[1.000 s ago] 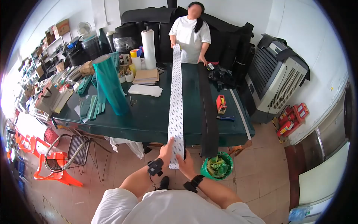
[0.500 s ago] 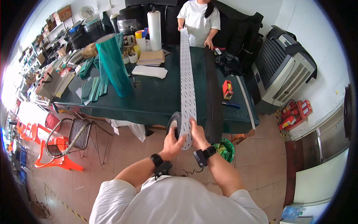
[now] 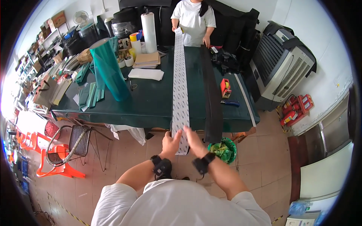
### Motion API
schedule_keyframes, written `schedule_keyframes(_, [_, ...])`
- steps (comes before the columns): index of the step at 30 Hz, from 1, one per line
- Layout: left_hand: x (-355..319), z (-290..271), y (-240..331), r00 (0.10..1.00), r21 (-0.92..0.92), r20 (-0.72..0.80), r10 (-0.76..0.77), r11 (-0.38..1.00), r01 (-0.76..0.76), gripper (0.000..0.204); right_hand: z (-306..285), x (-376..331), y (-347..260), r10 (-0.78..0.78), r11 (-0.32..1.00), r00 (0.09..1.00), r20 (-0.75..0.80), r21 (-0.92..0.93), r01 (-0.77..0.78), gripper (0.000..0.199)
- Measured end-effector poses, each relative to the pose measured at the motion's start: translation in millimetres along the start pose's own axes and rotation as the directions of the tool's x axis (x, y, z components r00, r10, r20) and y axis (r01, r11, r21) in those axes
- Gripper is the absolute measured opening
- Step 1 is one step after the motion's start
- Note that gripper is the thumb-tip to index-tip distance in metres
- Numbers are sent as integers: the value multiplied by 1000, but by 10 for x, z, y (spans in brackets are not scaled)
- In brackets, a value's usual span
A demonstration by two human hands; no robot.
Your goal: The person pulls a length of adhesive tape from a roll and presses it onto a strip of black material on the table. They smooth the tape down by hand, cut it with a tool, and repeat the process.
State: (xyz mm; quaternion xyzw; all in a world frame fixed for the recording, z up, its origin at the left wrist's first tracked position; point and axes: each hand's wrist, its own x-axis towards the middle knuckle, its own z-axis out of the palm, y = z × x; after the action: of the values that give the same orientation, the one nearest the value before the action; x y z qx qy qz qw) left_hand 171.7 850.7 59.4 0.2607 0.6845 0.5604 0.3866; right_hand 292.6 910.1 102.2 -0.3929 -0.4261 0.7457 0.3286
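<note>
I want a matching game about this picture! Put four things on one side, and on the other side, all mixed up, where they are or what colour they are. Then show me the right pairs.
Things:
1. Patterned strip
2. Black strip
3. Teal roll
4. Tape dispenser

Places and colours:
A. Mostly red
B. Stretches from a co-worker's hand to the person's left hand
C. Stands left of the white sheets
D. Lies on the table and pokes out past its near edge

Right pairs: 1-B, 2-D, 3-C, 4-A
</note>
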Motion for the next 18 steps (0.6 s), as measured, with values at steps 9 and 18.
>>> schedule_keyframes(9, [-153,-97,6,955,172,104,276,941,-291,73,-4,253,-57,169,978,970,-177,-93,-188,59])
schedule_keyframes(18, [79,-232,671,847,-349,384,-366,792,501,56,265,-385,308,-546,695,832,-99,-608,384,61])
